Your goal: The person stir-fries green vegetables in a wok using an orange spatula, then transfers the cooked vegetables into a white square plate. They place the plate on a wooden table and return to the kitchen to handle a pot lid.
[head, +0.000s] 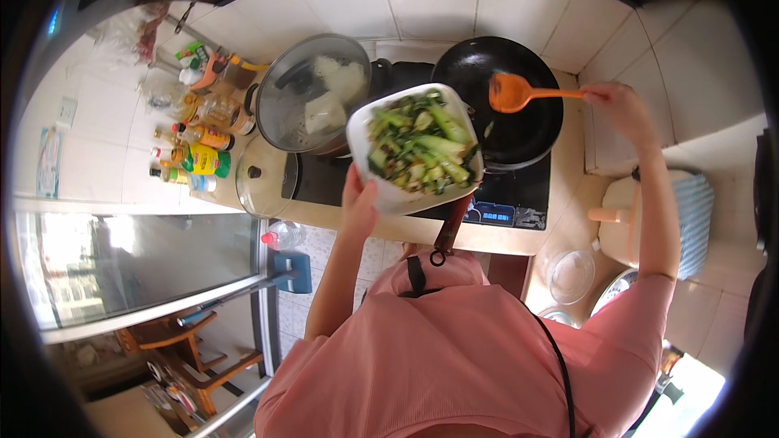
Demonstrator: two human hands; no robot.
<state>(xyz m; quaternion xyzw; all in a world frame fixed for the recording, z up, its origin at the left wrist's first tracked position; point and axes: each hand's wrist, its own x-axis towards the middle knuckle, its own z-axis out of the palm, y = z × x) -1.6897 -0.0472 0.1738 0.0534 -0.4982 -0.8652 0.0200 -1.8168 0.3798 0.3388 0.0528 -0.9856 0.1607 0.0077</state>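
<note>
My left hand [360, 204] grips the near left corner of a white square dish [395, 199], held up over the cooktop. Chopped cooked greens [423, 146] with pale stalks fill the dish. In my right hand [618, 106] is the handle of an orange spatula [511, 93]. Its head is over the black wok [529, 134], where a few scraps of food cling to the dark inner surface. The wok's reddish-brown handle [453, 225] points toward me, partly hidden by the dish.
A steamy glass lid covers a large pot [286, 115] at left, with pale food visible inside. Another glass lid [265, 188] lies on the counter beside several sauce bottles [207, 158]. A clear bowl [571, 277] and a rice cooker [621, 219] stand at right.
</note>
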